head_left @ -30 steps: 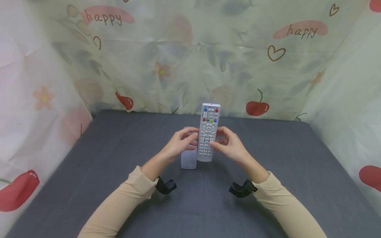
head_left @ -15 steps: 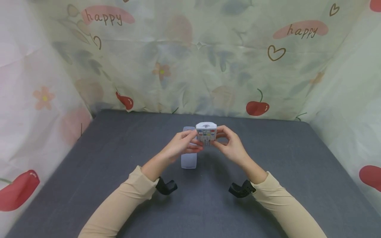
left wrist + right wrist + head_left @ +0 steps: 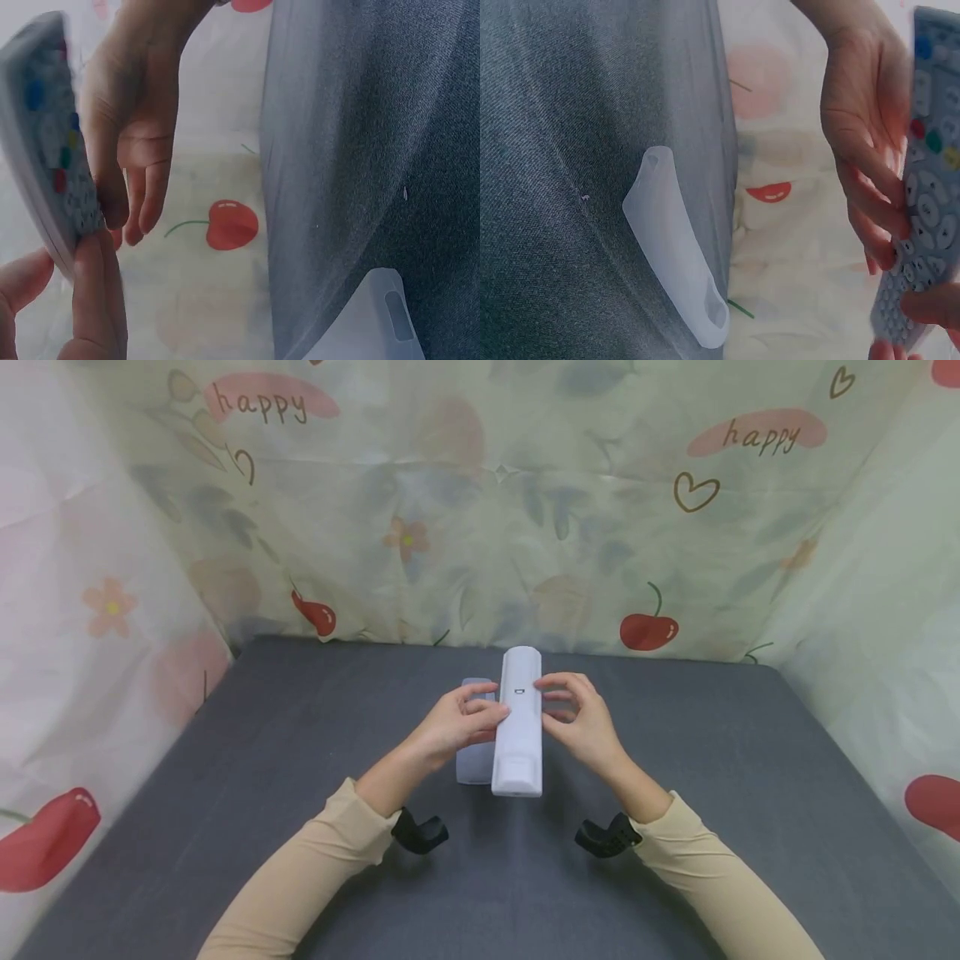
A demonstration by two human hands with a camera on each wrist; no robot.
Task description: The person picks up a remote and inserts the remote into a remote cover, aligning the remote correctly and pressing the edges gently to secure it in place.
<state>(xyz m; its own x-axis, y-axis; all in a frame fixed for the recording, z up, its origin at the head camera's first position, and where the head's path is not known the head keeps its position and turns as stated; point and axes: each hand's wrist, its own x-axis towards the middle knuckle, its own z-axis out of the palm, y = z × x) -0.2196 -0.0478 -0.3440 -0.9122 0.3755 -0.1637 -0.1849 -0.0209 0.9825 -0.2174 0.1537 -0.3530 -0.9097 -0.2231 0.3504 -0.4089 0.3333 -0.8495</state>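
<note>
A white remote control [image 3: 519,735] is held above the table, its plain back turned up in the head view. Its coloured buttons face down and show in both wrist views. My left hand [image 3: 461,718] pinches its left edge, thumb on the back and fingers on the button side. My right hand [image 3: 581,714] holds the right edge between thumb and fingers. Below and slightly left, a translucent whitish remote cover [image 3: 475,768] lies on the table, partly hidden by the left hand and the remote. An opening shows at each end of the cover [image 3: 676,247] in the right wrist view.
A dark grey cloth [image 3: 300,727] covers the table. Patterned curtains [image 3: 480,527] with cherries and hearts hang at the back and both sides. Black wrist bands [image 3: 420,832] stick out below both sleeves.
The remote has been flipped over end to end: its buttons faced up, then its end faced the head camera, and now its back is up. Both hands shifted their fingers on it; the cover stayed put.
</note>
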